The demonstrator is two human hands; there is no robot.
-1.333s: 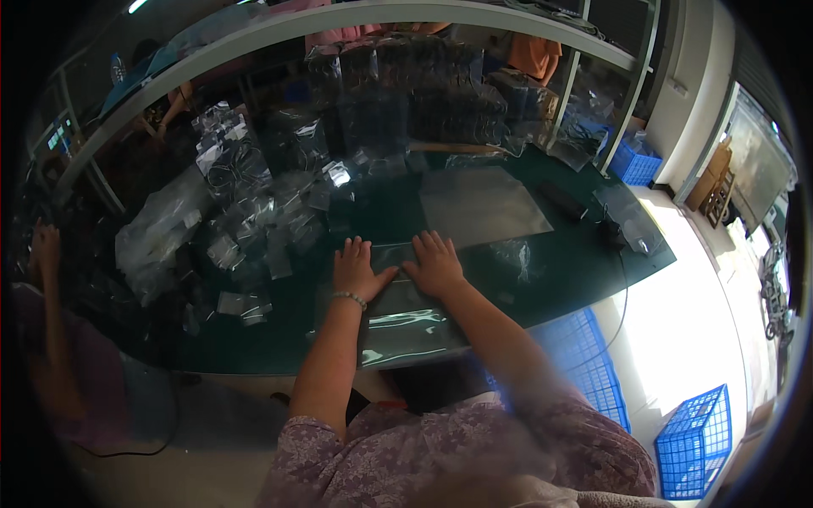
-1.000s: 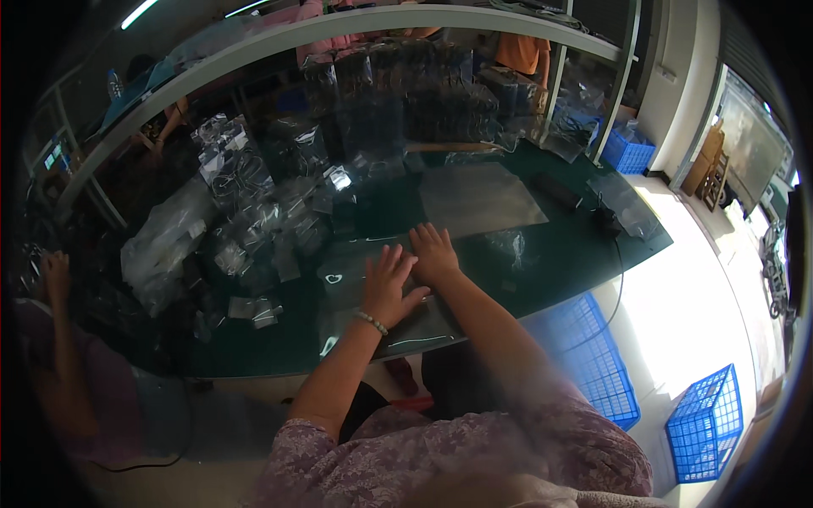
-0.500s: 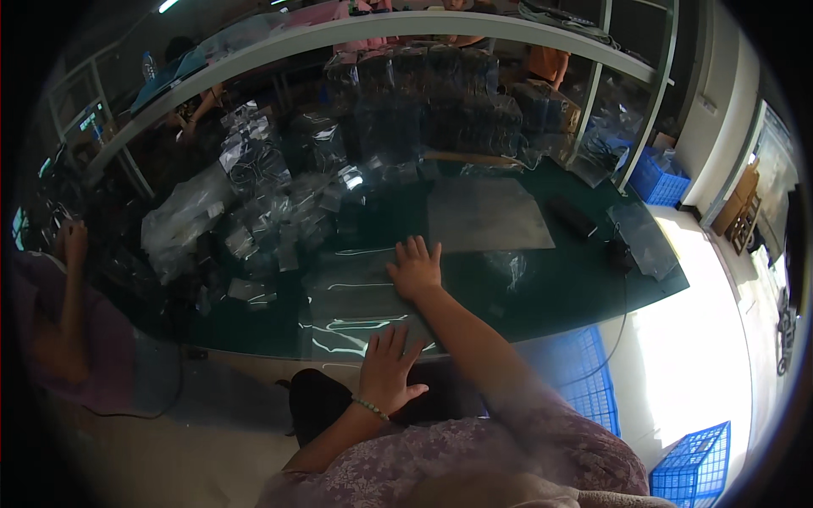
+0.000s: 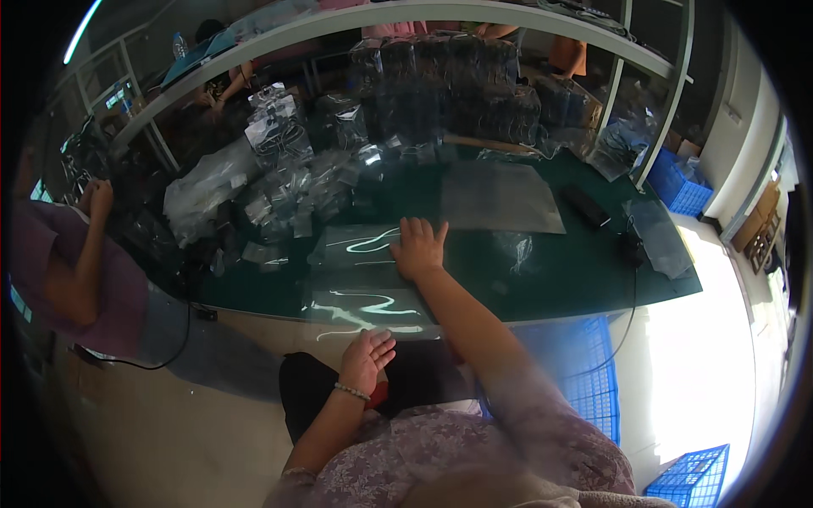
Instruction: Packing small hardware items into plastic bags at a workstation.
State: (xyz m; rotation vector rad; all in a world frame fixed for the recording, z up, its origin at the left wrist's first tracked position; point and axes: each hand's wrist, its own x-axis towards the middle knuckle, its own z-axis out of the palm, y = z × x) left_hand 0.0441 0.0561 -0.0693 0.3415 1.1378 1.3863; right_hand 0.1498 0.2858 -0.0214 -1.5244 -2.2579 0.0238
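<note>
A clear plastic sheet or bag (image 4: 339,275) lies over the near edge of the green tabletop (image 4: 500,284), with bright reflections across it. My right hand (image 4: 419,247) presses flat at its right side, fingers stretched out and slightly spread. Close to the near edge of the plastic is my left hand (image 4: 364,362), a beaded bracelet (image 4: 352,391) on its wrist. Its palm is turned partly up and its fingers are loosely bent and apart; nothing shows in them. Beyond my right hand rests a stack of clear flat sheets (image 4: 500,199).
Small clear packets (image 4: 296,203) and a bulky plastic bag (image 4: 203,199) cover the left of the table. A black oblong object (image 4: 584,206) lies right. Tall stacks of wrapped goods (image 4: 440,76) stand behind. A co-worker (image 4: 85,262) is at left; a blue crate (image 4: 593,381) stands below.
My left hand has drawn back slightly and turned from palm down to palm partly up. My right hand stays flat on the plastic. Reflections on the plastic have shifted, and the view has tilted.
</note>
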